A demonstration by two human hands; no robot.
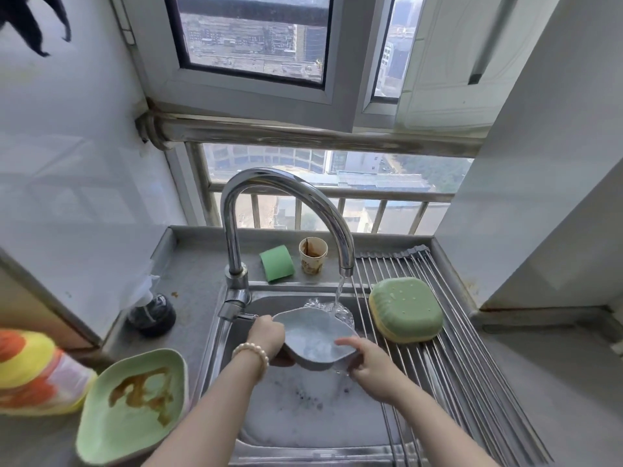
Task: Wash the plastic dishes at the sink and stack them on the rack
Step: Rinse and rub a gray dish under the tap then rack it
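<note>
Both hands are on the grey dish (315,338), held over the sink (236,332) and tipped under the running tap (283,210). The left hand (266,338) grips the dish's left edge, fingers curled under it, with a bead bracelet (251,353) on that wrist. The right hand (367,365) holds the near right rim, thumb lying across the inside of the dish, fingers wrapped beneath. Water (338,294) pours down just beyond the fingers and hits the far rim of the dish, splashing off the back.

Right of the right hand, the metal rack (455,365) spans the sink's edge, and on it sit two dishes turned upside down, a green dish (406,303) on top of a yellow one (397,333). Left of the left hand, down on the counter (195,284), lies a pale green plate (131,406) smeared with brown sauce. Beyond the hands, behind the tap, a green sponge (277,263) stands beside a stained paper cup (313,256). Far to the left of the left hand, a dark bottle (151,311) stands against the wall, and a bright orange and yellow bottle (33,375) pokes in at the edge.
</note>
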